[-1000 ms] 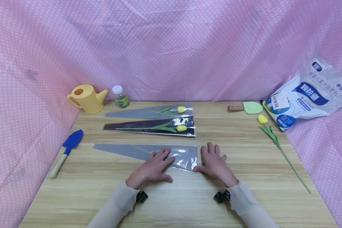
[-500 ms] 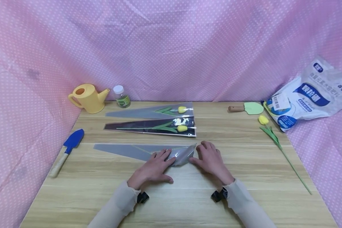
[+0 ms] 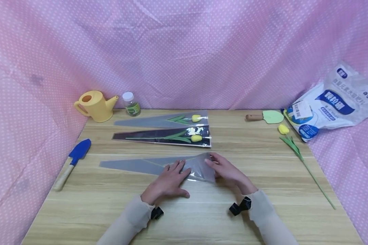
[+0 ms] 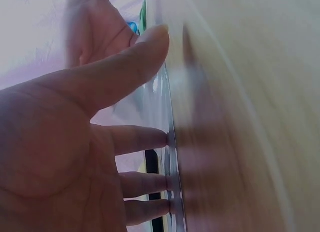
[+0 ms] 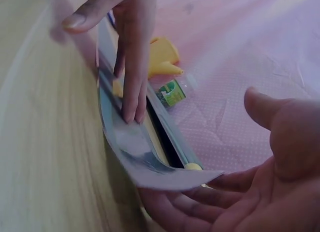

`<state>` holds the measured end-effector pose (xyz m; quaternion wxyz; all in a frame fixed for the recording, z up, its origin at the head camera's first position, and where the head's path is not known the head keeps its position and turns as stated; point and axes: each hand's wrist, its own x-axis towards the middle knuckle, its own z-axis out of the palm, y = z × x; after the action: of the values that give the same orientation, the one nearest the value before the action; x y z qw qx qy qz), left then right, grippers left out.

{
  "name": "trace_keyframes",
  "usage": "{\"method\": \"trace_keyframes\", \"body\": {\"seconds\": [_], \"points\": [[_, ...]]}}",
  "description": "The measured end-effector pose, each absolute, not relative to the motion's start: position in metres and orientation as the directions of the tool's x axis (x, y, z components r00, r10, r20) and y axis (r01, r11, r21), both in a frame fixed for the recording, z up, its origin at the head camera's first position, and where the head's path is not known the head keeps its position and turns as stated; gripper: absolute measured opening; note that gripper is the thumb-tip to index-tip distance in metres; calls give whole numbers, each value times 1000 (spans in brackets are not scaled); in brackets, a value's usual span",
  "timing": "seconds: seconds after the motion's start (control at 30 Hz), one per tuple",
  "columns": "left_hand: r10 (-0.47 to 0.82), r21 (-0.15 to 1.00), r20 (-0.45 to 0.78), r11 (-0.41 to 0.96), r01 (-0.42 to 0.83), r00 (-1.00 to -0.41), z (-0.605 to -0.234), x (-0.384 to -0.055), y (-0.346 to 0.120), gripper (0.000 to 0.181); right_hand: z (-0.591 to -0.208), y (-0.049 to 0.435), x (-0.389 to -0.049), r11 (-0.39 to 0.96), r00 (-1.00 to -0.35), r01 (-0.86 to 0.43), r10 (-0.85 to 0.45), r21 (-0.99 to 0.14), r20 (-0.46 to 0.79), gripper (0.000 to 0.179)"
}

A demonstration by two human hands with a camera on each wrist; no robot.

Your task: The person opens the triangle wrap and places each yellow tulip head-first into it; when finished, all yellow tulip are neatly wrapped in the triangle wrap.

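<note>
presses left hand (image 3: pixel 168 182) on grey film sleeve (image 3: pixel 199 168) with spread, straight fingers, gripping nothing, probably to stop skidding on desk (image 3: pixel 187 221). holds right hand (image 3: pixel 230 170) wide at the broad end, with fingers under the raised edge and thumb standing clear in right wrist view, no pinch, likely to bow the film. has grey film sleeve lying sideways under left hand, tapering past its outer side, probably to bring the mouth beside right hand. has dark sleeve (image 3: pixel 135 135) and pale sleeve (image 3: pixel 147 121) laid past left fingertips, both filled, tapering alike, maybe to free room. has loose tulip (image 3: pixel 292 147) off right hand's outer side, maybe for easy reach
</note>
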<state>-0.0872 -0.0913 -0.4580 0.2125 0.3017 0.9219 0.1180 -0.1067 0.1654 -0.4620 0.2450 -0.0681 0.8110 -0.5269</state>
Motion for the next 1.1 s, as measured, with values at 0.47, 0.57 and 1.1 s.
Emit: {"method": "trace_keyframes", "body": {"seconds": [0.47, 0.57, 1.1], "points": [[444, 765, -101, 606, 216, -890, -457, -99, -55, 75, -454, 173, -111, 209, -830, 304, -420, -929, -366, 69], [325, 876, -93, 476, 78, -941, -462, -101, -41, 70, -453, 173, -112, 190, -832, 312, -419, -931, -364, 70], [222, 951, -165, 294, -95, -961, -473, -108, -29, 41, -439, 151, -117, 99, -822, 377, -423, -921, -382, 79]]}}
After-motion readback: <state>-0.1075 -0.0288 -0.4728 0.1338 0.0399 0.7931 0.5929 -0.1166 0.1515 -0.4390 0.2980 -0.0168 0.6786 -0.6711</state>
